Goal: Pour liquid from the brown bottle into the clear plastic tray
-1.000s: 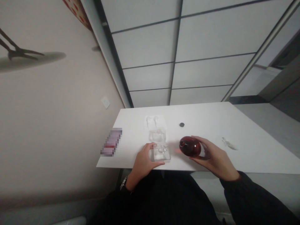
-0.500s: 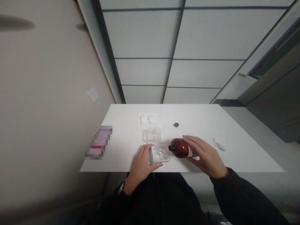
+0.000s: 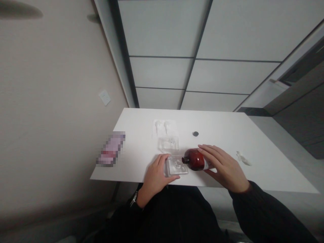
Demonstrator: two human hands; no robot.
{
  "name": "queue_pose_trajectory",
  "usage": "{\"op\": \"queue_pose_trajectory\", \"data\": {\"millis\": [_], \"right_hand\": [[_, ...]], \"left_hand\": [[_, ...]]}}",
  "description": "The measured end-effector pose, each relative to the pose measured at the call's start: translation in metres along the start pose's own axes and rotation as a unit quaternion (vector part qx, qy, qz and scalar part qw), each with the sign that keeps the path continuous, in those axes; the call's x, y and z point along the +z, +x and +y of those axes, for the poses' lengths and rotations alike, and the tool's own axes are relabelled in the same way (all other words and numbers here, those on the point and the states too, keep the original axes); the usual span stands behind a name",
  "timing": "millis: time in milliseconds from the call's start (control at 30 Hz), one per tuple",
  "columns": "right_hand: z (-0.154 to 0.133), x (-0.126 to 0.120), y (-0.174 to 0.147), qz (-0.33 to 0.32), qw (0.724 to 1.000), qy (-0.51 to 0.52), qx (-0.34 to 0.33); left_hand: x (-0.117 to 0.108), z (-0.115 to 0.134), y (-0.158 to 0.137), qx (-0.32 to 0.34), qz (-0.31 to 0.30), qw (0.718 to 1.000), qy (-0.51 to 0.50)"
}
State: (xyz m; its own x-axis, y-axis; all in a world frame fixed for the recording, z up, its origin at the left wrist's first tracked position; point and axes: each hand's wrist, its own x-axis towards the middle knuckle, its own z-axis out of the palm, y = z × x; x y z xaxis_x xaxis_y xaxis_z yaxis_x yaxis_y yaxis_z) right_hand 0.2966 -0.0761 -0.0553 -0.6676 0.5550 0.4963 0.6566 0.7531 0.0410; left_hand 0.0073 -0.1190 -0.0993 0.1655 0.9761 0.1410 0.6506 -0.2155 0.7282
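Bottle [image 3: 194, 160] has tipped further, its mouth [image 3: 185, 160] now pointing to nine o'clock, seemingly lined up with the clear box [image 3: 176, 167]. Right hand [image 3: 224, 168]: fingers clasped around bottle. Left hand [image 3: 156, 172]: fingers gripping box edges.

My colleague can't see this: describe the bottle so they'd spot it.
On the white table, find the right hand. It grips the bottle, tipped with its black neck toward the clear container by the left hand. Unlike its colourless neighbour, the bottle is dark red.
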Motion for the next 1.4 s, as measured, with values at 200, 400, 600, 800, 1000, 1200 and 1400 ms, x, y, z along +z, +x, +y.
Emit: {"op": "queue_pose_trajectory", "data": {"millis": [200,400,600,800,1000,1200,1400], "right_hand": [[0.0,-0.004,0.003,0.004,1.0,-0.01,-0.012],[-0.001,-0.009,0.008,0.003,1.0,-0.015,-0.022],[-0.001,-0.011,0.011,-0.002,0.999,-0.025,-0.037],[-0.002,-0.014,0.014,0.0,0.999,-0.026,-0.042],[-0.001,-0.016,0.017,-0.004,0.998,-0.028,-0.051],[-0.002,-0.019,0.022,-0.004,0.998,-0.028,-0.057],[-0.003,-0.02,0.024,-0.002,0.997,-0.034,-0.062]], "left_hand": [[0.002,-0.001,0.0,0.0,-0.002,1.0,0.005],[0.001,-0.001,0.0,0.0,-0.001,1.0,0.003],[0.0,0.001,0.002,-0.004,-0.003,1.0,0.001],[0.0,0.001,0.002,-0.005,-0.01,1.0,0.008],[0.0,0.001,0.002,-0.004,-0.008,1.0,0.004],[0.0,0.0,0.002,0.005,-0.002,1.0,0.003],[0.001,0.0,0.001,0.005,0.002,1.0,0.007]]}}
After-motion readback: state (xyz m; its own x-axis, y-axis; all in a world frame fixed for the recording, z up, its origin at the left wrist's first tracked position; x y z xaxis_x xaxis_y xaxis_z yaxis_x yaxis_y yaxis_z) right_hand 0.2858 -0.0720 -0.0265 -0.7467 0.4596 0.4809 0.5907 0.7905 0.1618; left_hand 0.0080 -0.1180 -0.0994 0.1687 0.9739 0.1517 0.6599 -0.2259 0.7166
